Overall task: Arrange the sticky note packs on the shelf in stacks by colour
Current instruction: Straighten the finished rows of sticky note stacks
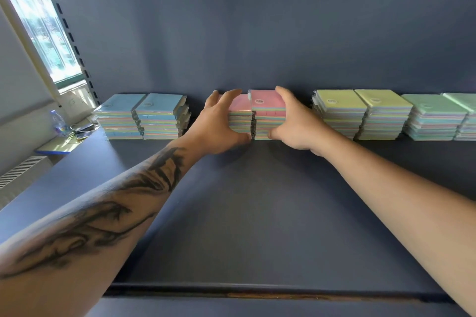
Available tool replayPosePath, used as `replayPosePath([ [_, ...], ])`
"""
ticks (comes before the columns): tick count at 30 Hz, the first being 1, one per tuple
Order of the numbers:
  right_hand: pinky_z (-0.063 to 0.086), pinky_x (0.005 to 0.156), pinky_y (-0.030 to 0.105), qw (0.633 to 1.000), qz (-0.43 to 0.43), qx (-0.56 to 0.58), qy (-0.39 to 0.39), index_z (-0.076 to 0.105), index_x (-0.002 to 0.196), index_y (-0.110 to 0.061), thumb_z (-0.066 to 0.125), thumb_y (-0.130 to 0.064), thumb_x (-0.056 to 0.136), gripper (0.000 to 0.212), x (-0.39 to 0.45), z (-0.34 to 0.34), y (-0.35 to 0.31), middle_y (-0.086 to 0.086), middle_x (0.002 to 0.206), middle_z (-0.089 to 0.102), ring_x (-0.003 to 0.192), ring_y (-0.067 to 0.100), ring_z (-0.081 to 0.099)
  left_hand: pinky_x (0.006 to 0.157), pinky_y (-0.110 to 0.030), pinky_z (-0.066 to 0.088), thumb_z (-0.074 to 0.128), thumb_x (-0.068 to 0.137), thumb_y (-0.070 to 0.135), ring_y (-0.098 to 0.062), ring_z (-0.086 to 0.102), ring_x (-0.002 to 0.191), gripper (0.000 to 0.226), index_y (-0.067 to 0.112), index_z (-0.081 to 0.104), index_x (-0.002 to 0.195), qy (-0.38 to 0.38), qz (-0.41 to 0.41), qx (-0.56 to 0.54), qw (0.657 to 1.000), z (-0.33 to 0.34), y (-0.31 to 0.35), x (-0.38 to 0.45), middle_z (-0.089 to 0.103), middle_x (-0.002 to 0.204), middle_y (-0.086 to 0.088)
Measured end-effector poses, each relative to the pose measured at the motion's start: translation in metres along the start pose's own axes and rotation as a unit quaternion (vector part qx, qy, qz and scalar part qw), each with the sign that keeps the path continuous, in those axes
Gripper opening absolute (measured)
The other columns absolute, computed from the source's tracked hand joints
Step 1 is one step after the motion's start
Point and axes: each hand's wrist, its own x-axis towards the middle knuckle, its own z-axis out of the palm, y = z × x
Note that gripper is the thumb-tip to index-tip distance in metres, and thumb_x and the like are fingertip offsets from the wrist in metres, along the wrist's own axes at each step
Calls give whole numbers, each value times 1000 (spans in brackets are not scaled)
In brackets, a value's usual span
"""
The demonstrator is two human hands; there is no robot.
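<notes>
Currently two pink-topped stacks [257,116] of sticky note packs sit side by side, touching, at the back of the shelf [257,213] against the rear panel [257,33], roughly mid-row. Right pink stack is a bit taller than the left one.

Left hand [219,126] wraps the left pink stack: fingers spread over its top and far side, thumb low on the front near the seam between the stacks. Right hand [293,123] does the same on the right stack, thumb at the bottom front, fingers up over the top right edge. Both hands are pressed onto the pink stacks from outside, squeezing them together. Stacks rest on the shelf surface, not lifted as far as I can tell.

Left of them, well apart: two blue-topped stacks [144,118], touching each other. Right of them: two yellow-topped stacks [360,116], just beside the right hand, then green-topped stacks [438,118] running out of frame. All in one row along the back.

Left forearm carries a dark tattoo [108,211]. Far left, off the shelf: window [43,26], water bottle [58,123] on a small table [56,147], radiator [20,170] below.
</notes>
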Motion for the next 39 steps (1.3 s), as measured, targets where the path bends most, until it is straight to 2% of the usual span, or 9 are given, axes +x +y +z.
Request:
replayPosePath([
  [7,41,114,41,1000,0,30,-5,7,163,-38,74,-13,79,110,-3,-3,4,-3,159,36,139,23,43,116,-27,25,87,71,42,-20,16,156,105,35,29,158,2,-19,7,1000,-5,3,-1,22,166,-5],
  [11,51,98,35,996,14,85,2,2,163,-38,76,-12,81,114,-8,-4,10,-7,145,45,123,21,53,126,-42,19,79,77,49,-30,13,157,96,31,32,158,64,-18,83,994,-7,18,-9,19,168,-11],
  [15,49,104,38,991,29,127,2,4,163,-36,78,-15,78,115,-16,1,11,-7,143,53,126,21,55,127,-51,14,74,81,52,-34,7,158,95,32,26,160,43,18,137,989,1,37,-20,14,171,-9],
  [19,49,106,41,990,27,141,-10,4,163,-37,77,-20,69,120,-18,-2,9,-7,146,54,129,21,54,126,-52,10,71,82,53,-33,7,158,97,29,22,162,37,10,141,989,6,48,-17,15,171,-8],
  [25,46,91,30,996,20,91,-3,2,164,-33,72,-11,87,106,-39,-20,10,-5,158,41,124,17,49,123,-50,15,66,79,58,-31,21,154,90,27,35,157,37,48,153,986,6,52,-16,34,163,-8],
  [28,48,101,36,998,17,54,15,7,164,-33,69,-10,89,100,-53,-35,13,2,159,41,135,25,50,122,-52,21,55,70,64,-27,29,149,92,28,39,153,31,75,166,983,10,57,-14,41,158,-4],
  [32,40,114,33,999,26,29,7,15,165,-31,73,-13,86,99,-68,-51,22,-6,166,31,147,16,39,124,-52,13,67,80,54,-29,25,152,83,26,40,154,16,112,134,984,14,75,-9,40,159,-3],
  [34,41,116,36,999,24,22,7,19,164,-31,73,-11,86,97,-77,-59,24,-6,164,35,145,16,42,124,-53,13,68,80,55,-29,27,151,83,25,41,153,16,130,124,984,17,82,-8,42,157,-2],
  [39,53,103,42,1000,19,-15,4,27,161,-31,71,-11,90,86,-96,-79,28,-4,152,50,124,19,62,123,-51,14,72,83,53,-26,32,148,81,24,42,153,3,149,132,980,23,92,-8,45,155,-2],
])
